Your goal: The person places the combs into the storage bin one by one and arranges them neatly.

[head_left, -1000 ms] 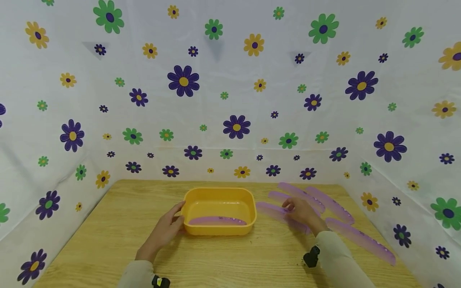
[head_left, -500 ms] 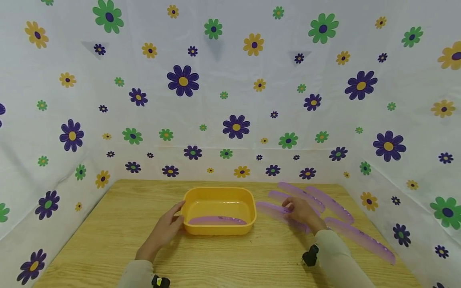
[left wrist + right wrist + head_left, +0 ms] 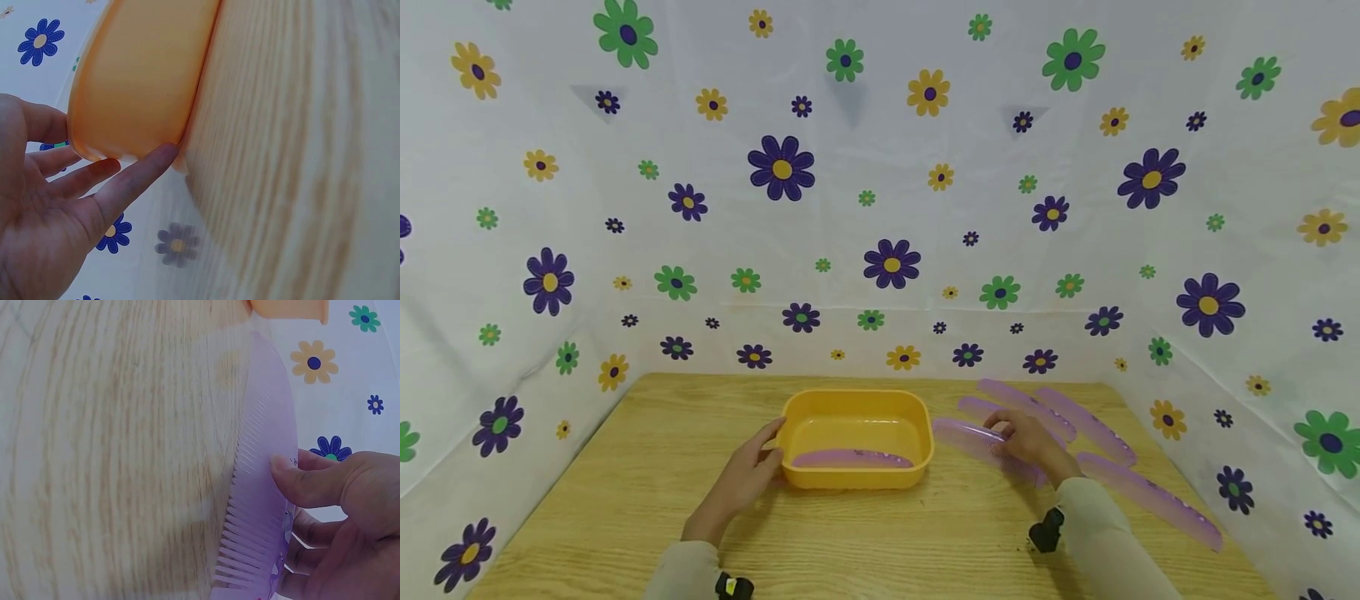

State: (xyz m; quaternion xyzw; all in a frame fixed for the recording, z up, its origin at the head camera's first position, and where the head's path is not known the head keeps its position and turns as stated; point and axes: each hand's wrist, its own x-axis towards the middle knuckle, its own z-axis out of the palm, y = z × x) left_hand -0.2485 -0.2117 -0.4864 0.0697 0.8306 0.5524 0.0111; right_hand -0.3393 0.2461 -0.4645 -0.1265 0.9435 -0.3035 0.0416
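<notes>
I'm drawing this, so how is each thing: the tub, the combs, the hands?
Tub, upright on the table.
Left hand, touching the tub.
Right hand, pinching the held comb.
Held comb, can't tell if it's lifted.
Comb in tub, partly hidden by the tub's front.
Middle comb, on the table, partly behind the right hand.
Back comb, loose on the table.
Back right comb, loose on the table.
Front right comb, loose on the table.

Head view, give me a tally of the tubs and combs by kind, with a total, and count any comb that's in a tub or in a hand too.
Yellow tub: 1
Purple combs: 6 (1 in the tub, 1 held by the right hand, 4 others on the table)
Total: 7
</notes>
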